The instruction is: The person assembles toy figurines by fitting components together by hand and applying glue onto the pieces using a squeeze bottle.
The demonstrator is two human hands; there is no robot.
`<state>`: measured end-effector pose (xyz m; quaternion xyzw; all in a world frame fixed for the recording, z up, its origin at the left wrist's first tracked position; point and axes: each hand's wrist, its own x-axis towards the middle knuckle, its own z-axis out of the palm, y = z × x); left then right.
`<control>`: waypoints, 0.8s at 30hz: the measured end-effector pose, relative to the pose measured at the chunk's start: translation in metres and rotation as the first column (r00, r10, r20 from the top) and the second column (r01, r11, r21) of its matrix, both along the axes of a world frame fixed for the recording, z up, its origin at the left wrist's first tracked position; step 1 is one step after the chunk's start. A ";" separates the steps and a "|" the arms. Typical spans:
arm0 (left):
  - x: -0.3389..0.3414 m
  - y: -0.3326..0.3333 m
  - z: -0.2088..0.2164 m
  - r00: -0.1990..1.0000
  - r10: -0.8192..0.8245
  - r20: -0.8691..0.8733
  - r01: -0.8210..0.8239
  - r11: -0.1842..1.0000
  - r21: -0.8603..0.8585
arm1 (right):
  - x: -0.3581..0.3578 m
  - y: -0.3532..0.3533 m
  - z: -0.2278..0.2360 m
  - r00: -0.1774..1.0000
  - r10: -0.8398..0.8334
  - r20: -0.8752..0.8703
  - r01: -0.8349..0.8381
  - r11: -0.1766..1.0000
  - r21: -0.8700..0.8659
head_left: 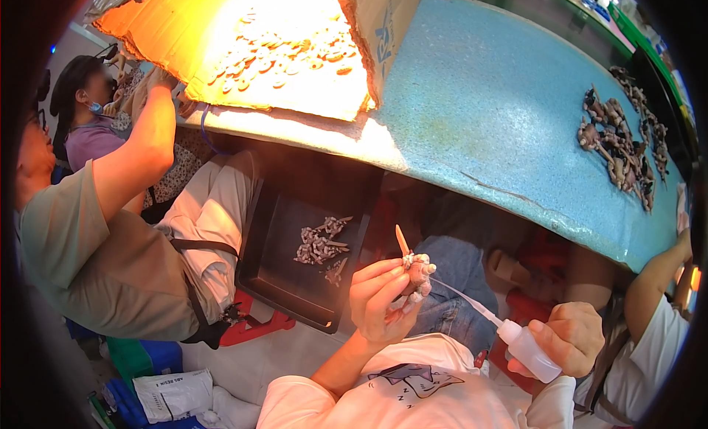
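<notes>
In front of my chest, my left hand pinches a small figurine, greyish and pinkish, with an orange blade-like part pointing up. My right hand is wrapped round a small white squeeze bottle with a long thin nozzle. The nozzle's tip reaches left to the figurine's side; whether it touches cannot be made out. Left of my left hand, a black tray holds several similar grey figurine pieces.
A blue table stretches ahead, with a pile of dark figurines at its right. Brightly lit cardboard at the far left bears many small ring-like pieces. People sit close on both sides. A red stool stands below the tray.
</notes>
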<state>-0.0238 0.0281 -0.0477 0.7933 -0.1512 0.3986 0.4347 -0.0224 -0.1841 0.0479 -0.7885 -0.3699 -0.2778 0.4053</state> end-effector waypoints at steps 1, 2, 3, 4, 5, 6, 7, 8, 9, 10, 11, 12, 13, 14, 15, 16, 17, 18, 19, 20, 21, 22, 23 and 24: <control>0.000 0.000 0.000 1.000 -0.003 -0.002 0.003 1.000 -0.001 | 0.000 0.000 0.000 1.000 -0.001 -0.001 0.001 1.000 0.000; 0.000 0.000 0.000 1.000 -0.002 -0.003 0.002 1.000 0.000 | 0.001 0.000 -0.001 1.000 0.007 0.001 -0.007 1.000 0.000; -0.001 0.000 -0.001 1.000 -0.002 -0.009 0.002 1.000 -0.007 | 0.001 0.000 -0.001 1.000 0.015 0.002 -0.015 1.000 0.001; -0.001 0.001 -0.001 1.000 -0.001 -0.015 0.001 1.000 -0.015 | 0.001 0.000 -0.001 1.000 0.016 0.002 -0.016 1.000 0.002; -0.002 0.001 0.000 1.000 -0.004 -0.015 0.003 1.000 -0.015 | 0.002 0.000 -0.001 1.000 0.022 0.003 -0.022 1.000 0.002; -0.002 0.001 0.000 1.000 -0.008 -0.026 0.008 1.000 -0.017 | 0.002 -0.001 0.000 1.000 0.027 0.004 -0.027 1.000 0.002; -0.002 0.001 0.001 0.999 -0.013 -0.037 0.012 1.000 -0.019 | 0.001 -0.001 0.000 1.000 0.025 0.004 -0.025 1.000 0.001; -0.002 0.001 0.001 0.999 -0.013 -0.037 0.012 1.000 -0.018 | 0.001 -0.001 0.000 1.000 0.022 0.004 -0.022 1.000 0.004; -0.002 0.001 0.000 0.999 -0.022 -0.040 0.021 0.999 -0.034 | 0.001 -0.001 0.000 1.000 0.018 0.003 -0.018 1.000 0.006; -0.002 0.001 0.000 0.999 -0.032 -0.042 0.030 0.998 -0.051 | 0.001 -0.001 -0.001 1.000 0.018 0.004 -0.018 1.000 0.007; -0.002 0.001 0.000 0.999 -0.030 -0.043 0.028 0.998 -0.049 | 0.001 -0.001 -0.002 0.999 0.033 -0.005 -0.033 0.999 0.020; -0.002 0.002 0.000 0.998 -0.034 -0.047 0.032 0.998 -0.054 | 0.002 -0.001 -0.004 0.999 0.048 -0.013 -0.047 0.998 0.034; -0.003 0.002 0.000 0.998 -0.039 -0.052 0.036 0.998 -0.060 | 0.002 0.000 -0.005 0.999 0.050 -0.013 -0.049 0.998 0.036; -0.002 0.001 0.000 0.998 -0.040 -0.051 0.037 0.998 -0.060 | 0.001 0.000 -0.004 0.999 0.036 -0.011 -0.035 0.999 0.040; -0.002 0.001 0.000 0.997 -0.054 -0.054 0.049 0.995 -0.089 | 0.001 0.000 -0.004 1.000 0.022 -0.009 -0.022 0.999 0.045; -0.002 0.000 0.000 0.996 -0.068 -0.056 0.061 0.991 -0.118 | 0.001 -0.002 -0.004 1.000 0.021 -0.008 -0.021 0.999 0.045; -0.003 0.000 0.000 0.996 -0.069 -0.056 0.062 0.991 -0.117 | 0.000 -0.004 -0.005 0.999 0.037 -0.011 -0.036 0.998 0.049; -0.003 0.000 0.000 0.995 -0.078 -0.065 0.070 0.989 -0.129 | 0.000 -0.005 -0.005 0.999 0.053 -0.015 -0.052 0.997 0.052; -0.003 0.000 0.000 0.993 -0.088 -0.073 0.077 0.987 -0.140 | 0.000 -0.005 -0.006 0.999 0.052 -0.015 -0.052 0.997 0.053; -0.004 0.000 0.000 0.993 -0.087 -0.074 0.077 0.987 -0.138 | 0.000 -0.005 -0.006 0.999 0.042 -0.011 -0.042 0.998 0.054; -0.004 0.001 -0.001 0.993 -0.092 -0.072 0.081 0.986 -0.143 | 0.000 -0.005 -0.007 0.999 0.032 -0.007 -0.032 0.998 0.055; -0.004 0.001 -0.002 0.993 -0.096 -0.071 0.084 0.985 -0.148 | 0.000 -0.004 -0.007 0.999 0.033 -0.008 -0.033 0.998 0.057; -0.004 0.001 -0.002 0.993 -0.097 -0.071 0.085 0.985 -0.148 | 0.000 -0.004 -0.006 1.000 0.021 -0.020 -0.021 0.999 0.040; -0.004 0.000 -0.002 0.991 -0.109 -0.072 0.096 0.982 -0.160 | 0.000 -0.003 -0.006 0.999 0.010 -0.032 -0.009 1.000 0.023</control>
